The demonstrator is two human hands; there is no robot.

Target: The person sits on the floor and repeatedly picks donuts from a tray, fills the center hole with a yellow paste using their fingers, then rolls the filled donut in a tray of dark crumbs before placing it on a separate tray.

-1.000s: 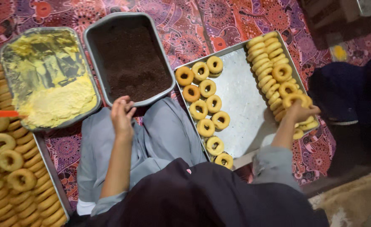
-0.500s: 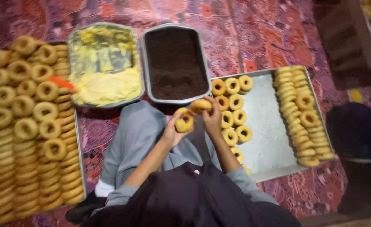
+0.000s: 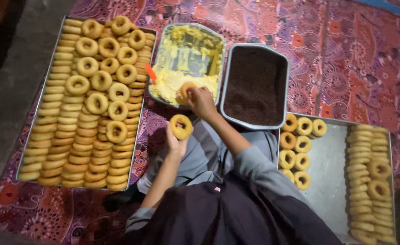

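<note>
My right hand (image 3: 201, 102) presses a ring-shaped pastry (image 3: 185, 90) into the yellow cream in a metal pan (image 3: 188, 34). My left hand (image 3: 175, 141) holds a second ring pastry (image 3: 181, 126) upright over my lap. An orange spatula (image 3: 150, 72) lies at the left edge of the cream pan. Right of it stands a metal pan of dark brown crumbs (image 3: 255, 86).
A large tray (image 3: 41, 95) at the left is stacked with several ring pastries. Another tray (image 3: 331, 168) at the right carries rows of rings along both sides. Everything rests on a red patterned cloth (image 3: 345, 59). Grey floor runs along the far left.
My hands came in from the right tray with a pastry, split it into two rings, and the right hand moved one into the cream. The view shifted right.
</note>
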